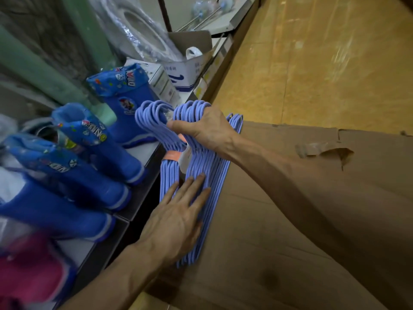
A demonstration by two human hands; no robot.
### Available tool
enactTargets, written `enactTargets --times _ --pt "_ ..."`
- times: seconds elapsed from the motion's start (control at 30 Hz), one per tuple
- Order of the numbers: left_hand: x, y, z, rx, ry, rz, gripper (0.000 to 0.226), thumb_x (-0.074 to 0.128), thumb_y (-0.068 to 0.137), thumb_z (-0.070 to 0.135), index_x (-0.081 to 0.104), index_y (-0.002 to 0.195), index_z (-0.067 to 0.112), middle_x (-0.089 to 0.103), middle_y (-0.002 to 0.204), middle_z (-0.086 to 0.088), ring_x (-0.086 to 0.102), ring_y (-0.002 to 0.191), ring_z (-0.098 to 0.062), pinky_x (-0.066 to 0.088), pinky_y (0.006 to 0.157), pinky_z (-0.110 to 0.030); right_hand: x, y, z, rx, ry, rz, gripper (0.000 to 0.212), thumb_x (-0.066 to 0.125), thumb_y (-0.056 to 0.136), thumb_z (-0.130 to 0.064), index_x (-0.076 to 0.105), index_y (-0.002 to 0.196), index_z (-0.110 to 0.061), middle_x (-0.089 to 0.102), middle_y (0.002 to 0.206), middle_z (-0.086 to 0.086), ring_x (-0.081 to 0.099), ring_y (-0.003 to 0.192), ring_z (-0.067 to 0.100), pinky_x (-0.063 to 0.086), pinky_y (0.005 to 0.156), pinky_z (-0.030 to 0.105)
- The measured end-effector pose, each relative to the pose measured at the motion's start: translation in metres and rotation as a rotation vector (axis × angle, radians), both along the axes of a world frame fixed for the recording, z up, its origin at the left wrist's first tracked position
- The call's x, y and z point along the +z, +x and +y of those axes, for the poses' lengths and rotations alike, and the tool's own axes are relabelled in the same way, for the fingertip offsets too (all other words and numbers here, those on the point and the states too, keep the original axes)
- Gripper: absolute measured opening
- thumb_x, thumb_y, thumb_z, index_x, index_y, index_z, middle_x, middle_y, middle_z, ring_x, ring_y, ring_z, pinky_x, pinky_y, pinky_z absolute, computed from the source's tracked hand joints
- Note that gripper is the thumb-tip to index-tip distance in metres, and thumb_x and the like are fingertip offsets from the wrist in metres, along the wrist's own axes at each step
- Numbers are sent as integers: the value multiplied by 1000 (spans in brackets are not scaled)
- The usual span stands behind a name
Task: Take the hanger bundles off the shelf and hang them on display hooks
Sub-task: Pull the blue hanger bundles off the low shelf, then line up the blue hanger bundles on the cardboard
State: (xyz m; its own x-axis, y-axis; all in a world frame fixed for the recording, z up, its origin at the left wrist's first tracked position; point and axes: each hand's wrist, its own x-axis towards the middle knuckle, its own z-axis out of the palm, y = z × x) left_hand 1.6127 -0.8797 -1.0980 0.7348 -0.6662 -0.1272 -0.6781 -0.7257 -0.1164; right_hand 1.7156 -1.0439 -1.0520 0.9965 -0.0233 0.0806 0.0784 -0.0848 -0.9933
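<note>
Two bundles of light purple hangers [201,171] stand side by side between the shelf edge and a brown cardboard box. An orange band [171,156] ties the left bundle [167,175]. My right hand [205,128] grips the hook ends of the right bundle, thumb across the front. My left hand [178,220] lies flat with straight fingers pressed against the hangers' lower part. No display hooks are in view.
A grey shelf [143,195] on the left carries several blue children's rain boots [96,139] and a pink one [29,274]. A white carton [190,70] and wrapped goods sit further back. The large cardboard box [290,220] fills the right foreground; yellow floor [324,63] lies beyond.
</note>
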Motion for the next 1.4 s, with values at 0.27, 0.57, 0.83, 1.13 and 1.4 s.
enactTargets --times 0.27,0.57,0.83,1.13,1.4 --pt "0 7 6 64 99 -1 81 40 100 41 -17 156 27 -34 158 -2 -21 150 -23 -18 114 -39 2 18 21 45 -360 53 47 81 79 -42 71 114 -13 72 107 5 67 97 22 57 88 40" --pt "16 9 -10 104 40 22 61 43 98 45 29 154 26 14 166 -2 15 152 -23 14 122 -44 0 -25 -48 -48 -507 134 47 67 89 -51 65 76 -7 56 68 0 52 67 15 38 63 29" --pt "44 10 -73 39 -453 172 30 55 94 36 66 116 19 66 112 4 61 106 -14 43 86 -23 18 -89 -140 -265 -502 145 30 64 92 -46 72 93 -17 71 90 2 66 86 19 49 67 29" --pt "59 -24 -165 -197 -372 364 13 55 95 39 63 102 33 68 96 17 62 85 2 47 75 -15 77 -187 -233 -402 -540 48 27 60 96 -41 71 105 -17 71 95 -4 65 91 11 54 79 28" --pt "88 -60 -265 -329 -453 508 7 61 94 37 66 99 40 67 98 19 58 92 12 53 77 -18 109 -287 -300 -603 -620 67 24 61 95 -39 72 103 -19 71 93 -7 66 92 7 56 87 35"
